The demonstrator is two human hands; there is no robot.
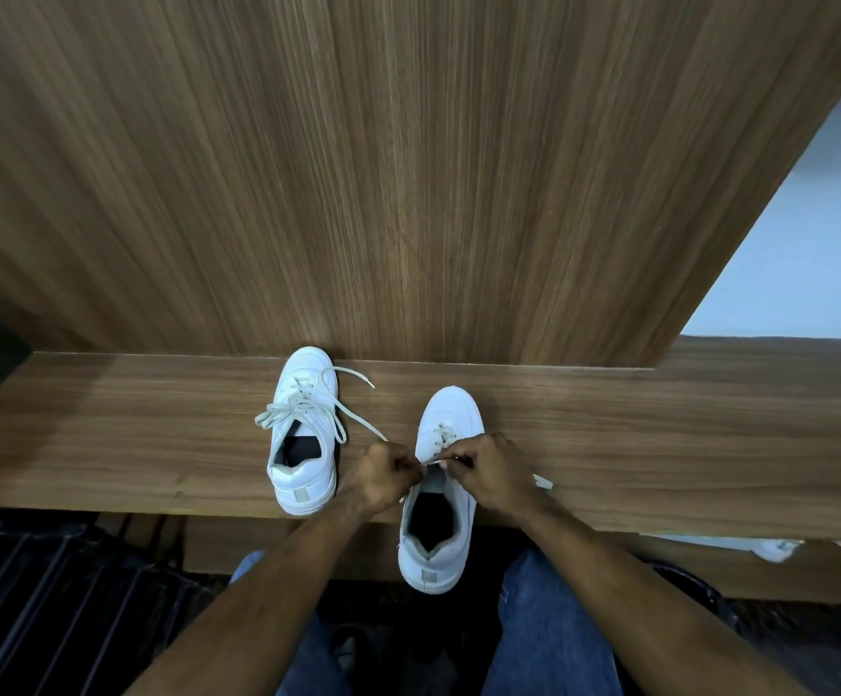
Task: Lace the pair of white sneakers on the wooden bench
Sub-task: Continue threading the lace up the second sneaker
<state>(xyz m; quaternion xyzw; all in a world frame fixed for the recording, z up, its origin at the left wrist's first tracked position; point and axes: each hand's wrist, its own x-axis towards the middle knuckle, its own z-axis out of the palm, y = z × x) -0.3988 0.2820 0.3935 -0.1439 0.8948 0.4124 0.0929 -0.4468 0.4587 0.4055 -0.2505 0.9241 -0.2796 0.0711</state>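
Right sneaker (451,434): white; toe pointing away from the person; heel overhanging the near edge of the surface (157,444); lower eyelets laced, upper ones hidden by the hands
Lace (436,462): short stretch drawn across the tongue between both hands; a loose end lies on the surface just right of the shoe
Left grip: left hand (383,474) with fingers curled, pinching the lace at the shoe's left side
Right grip: right hand (491,469) with fingers curled, pinching the same lace at the shoe's right side
Left sneaker (305,434): white; wholly on the surface, just beside the left hand; partly laced; lace ends trailing loose to both sides
Backing: wooden panel (408,168) upright behind the surface; left sneaker's toe close against it
Below: blue jeans (548,630) of the person
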